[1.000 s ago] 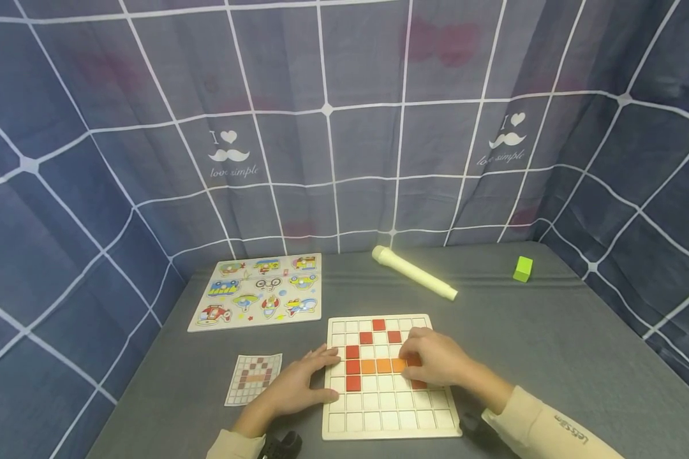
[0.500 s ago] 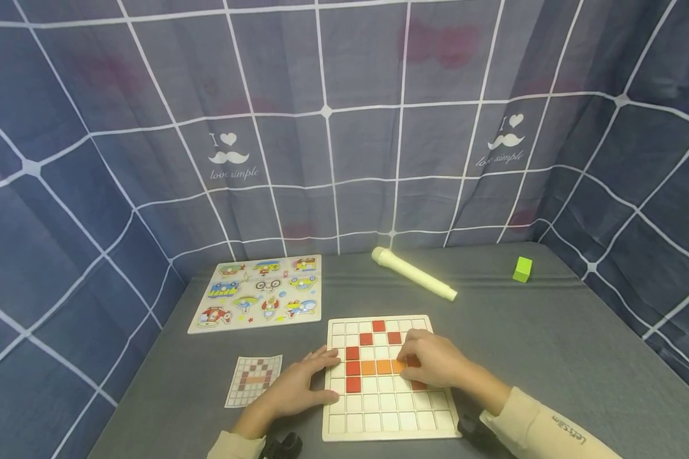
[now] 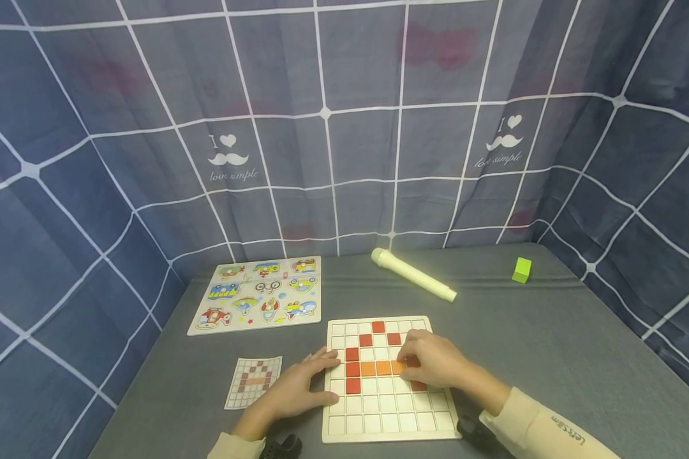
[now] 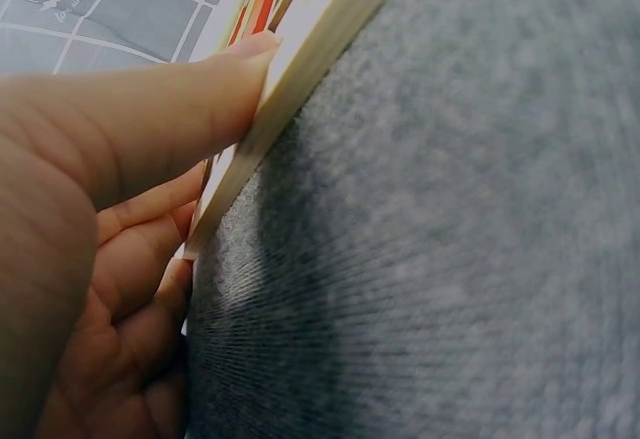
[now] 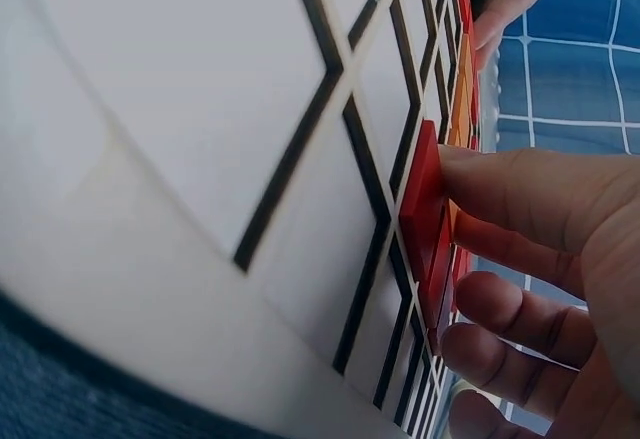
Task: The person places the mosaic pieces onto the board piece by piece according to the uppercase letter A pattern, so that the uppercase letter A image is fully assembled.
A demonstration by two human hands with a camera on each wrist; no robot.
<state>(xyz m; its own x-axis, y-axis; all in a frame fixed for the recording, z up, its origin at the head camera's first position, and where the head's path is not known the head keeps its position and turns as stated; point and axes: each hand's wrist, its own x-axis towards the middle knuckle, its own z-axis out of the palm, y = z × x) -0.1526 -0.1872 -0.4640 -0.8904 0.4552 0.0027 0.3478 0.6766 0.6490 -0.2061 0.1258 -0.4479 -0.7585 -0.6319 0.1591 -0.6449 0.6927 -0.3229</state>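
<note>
A cream grid board (image 3: pixel 390 423) lies on the table, with red tiles (image 3: pixel 353 385) and a row of orange tiles (image 3: pixel 383 368) in its squares. My left hand (image 3: pixel 295 391) rests against the board's left edge, thumb and fingers spread apart; the left wrist view has the thumb (image 4: pixel 240 79) pressing on that edge. Over the right part of the board, my right hand (image 3: pixel 433 361) has its thumb and index finger bent around the rightmost orange tile. Close by, the right wrist view has a red tile (image 5: pixel 425 194) under the thumb tip; the fingers partly hide other red tiles.
A small pattern card (image 3: pixel 244 390) lies left of the left hand. Behind it is a vehicle picture puzzle (image 3: pixel 281 292). A pale microphone-shaped stick (image 3: pixel 416 276) lies beyond the board, with a green block (image 3: pixel 522 270) at the far right. A checked curtain (image 3: pixel 287 146) encloses the table.
Both hands keep their places on the board, and the tiles look the same. The scene sits slightly lower in the head view.
</note>
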